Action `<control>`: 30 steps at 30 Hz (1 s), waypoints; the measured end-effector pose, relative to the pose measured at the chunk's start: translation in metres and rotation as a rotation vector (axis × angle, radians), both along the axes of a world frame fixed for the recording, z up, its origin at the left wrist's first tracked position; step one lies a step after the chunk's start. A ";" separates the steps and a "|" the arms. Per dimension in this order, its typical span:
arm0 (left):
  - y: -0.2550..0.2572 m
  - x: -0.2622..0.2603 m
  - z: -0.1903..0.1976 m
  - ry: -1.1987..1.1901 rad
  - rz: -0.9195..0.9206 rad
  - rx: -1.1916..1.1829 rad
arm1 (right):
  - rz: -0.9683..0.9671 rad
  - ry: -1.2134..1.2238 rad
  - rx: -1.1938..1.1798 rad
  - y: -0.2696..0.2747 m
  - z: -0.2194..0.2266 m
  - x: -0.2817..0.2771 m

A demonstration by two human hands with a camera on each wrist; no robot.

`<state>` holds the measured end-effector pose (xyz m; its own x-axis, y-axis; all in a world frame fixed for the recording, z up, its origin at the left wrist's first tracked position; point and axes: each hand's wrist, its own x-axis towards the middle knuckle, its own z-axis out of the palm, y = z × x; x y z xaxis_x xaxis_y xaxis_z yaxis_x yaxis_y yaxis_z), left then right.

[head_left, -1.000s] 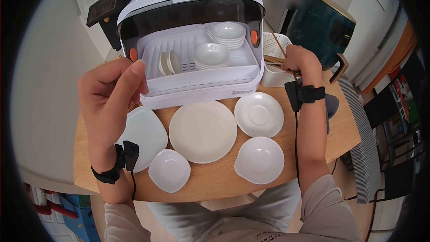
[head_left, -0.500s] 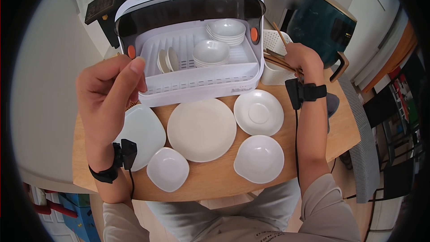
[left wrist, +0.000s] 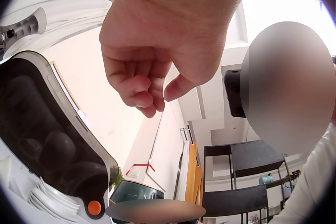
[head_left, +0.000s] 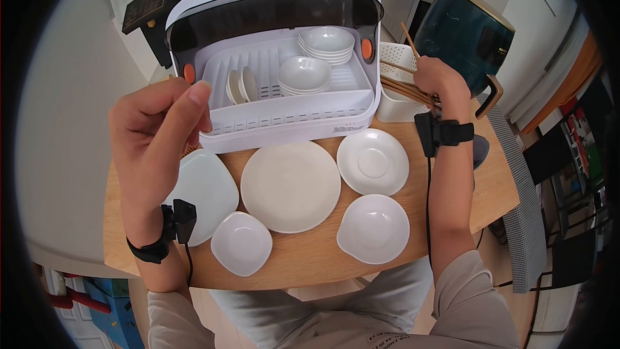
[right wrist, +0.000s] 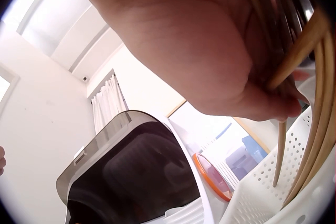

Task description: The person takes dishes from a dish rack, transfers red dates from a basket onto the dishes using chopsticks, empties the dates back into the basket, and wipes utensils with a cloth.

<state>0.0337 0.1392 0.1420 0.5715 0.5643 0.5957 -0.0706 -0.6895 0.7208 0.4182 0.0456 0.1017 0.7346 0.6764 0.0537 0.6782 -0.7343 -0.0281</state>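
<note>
My right hand point(head_left: 443, 81) is over a white perforated basket point(head_left: 395, 111) and grips wooden chopsticks point(head_left: 405, 89). In the right wrist view, the thumb and fingers pinch among the chopsticks point(right wrist: 321, 113), several of which slant down into the basket point(right wrist: 251, 199). Part of the grip is hidden behind the hand. Dark, shiny handles crowd beside the fingers there. Raised at the left, in front of the dish cabinet point(head_left: 284, 141), my left hand point(head_left: 155, 126) has loosely curled fingers and holds nothing. The left wrist view shows the same hand point(left wrist: 163, 40) in mid-air.
Inside the lidded cabinet stand stacked bowls point(head_left: 305, 74) and small upright dishes point(head_left: 247, 86). On the wooden table lie a large round plate point(head_left: 290, 187), a squarish plate point(head_left: 206, 197), a saucer point(head_left: 373, 163) and two small bowls point(head_left: 373, 229). A green appliance point(head_left: 462, 39) stands right of the basket.
My right hand has shifted slightly right, and the chopsticks in it have moved and spread. My left hand stays almost still.
</note>
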 end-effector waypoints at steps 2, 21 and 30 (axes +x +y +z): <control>0.000 0.000 0.000 -0.002 0.000 0.012 | -0.007 0.007 0.013 -0.003 0.005 -0.005; 0.001 0.002 0.000 0.052 -0.037 -0.022 | 0.455 0.010 0.842 -0.051 0.070 -0.094; 0.009 0.009 -0.005 0.091 -0.102 -0.210 | 0.961 0.483 0.391 -0.035 0.061 -0.120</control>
<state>0.0425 0.1481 0.1375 0.6779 0.6068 0.4152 -0.0604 -0.5168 0.8540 0.2983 0.0105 0.1627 -0.0760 0.9686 0.2366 0.8109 0.1982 -0.5506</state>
